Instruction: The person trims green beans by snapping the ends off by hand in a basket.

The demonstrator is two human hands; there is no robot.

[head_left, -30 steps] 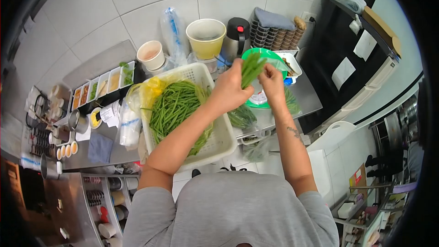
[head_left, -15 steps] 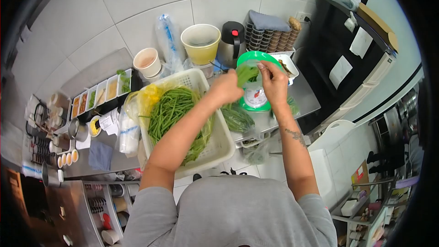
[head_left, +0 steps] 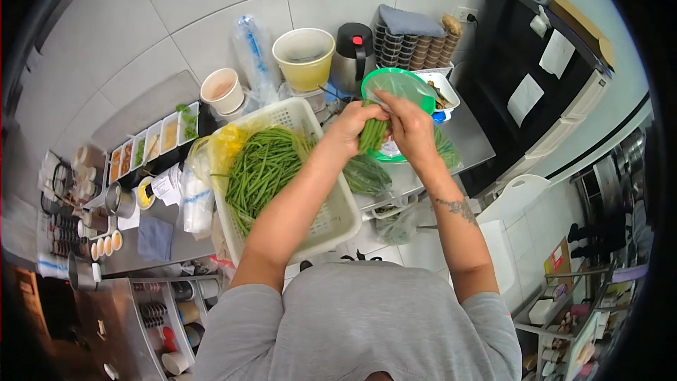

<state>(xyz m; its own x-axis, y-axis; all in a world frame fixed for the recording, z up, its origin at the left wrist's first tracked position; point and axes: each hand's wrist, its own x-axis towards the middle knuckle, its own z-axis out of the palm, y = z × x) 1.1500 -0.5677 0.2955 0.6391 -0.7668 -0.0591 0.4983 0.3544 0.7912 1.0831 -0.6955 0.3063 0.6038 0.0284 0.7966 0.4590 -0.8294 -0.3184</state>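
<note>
My left hand [head_left: 355, 127] is closed round a bunch of green beans [head_left: 372, 135], which points downward. Against it is my right hand [head_left: 410, 127], its fingers closed on a thin clear plastic bag [head_left: 405, 83] at the top of the bunch. Behind both hands is a green kitchen scale [head_left: 369, 82], its dial mostly hidden by the beans and fingers. To the left, a white plastic basket [head_left: 344, 222] holds a yellow bag [head_left: 229, 142] with a heap of loose green beans [head_left: 262, 176]. Filled clear bags of greens [head_left: 367, 175] lie beside the scale.
At the back stand a yellowish bucket [head_left: 310, 70], a thermal jug [head_left: 350, 63] and stacked dark containers [head_left: 402, 49]. A white tray [head_left: 451, 95] sits right of the scale. Toppings in a black-framed holder [head_left: 169, 130] are at left. A tall black cabinet [head_left: 486, 92] borders the right.
My hands have come together. The beans in my left hand have tilted from pointing upward to hanging downward, and now cover more of the scale's dial. The view has shifted slightly.
</note>
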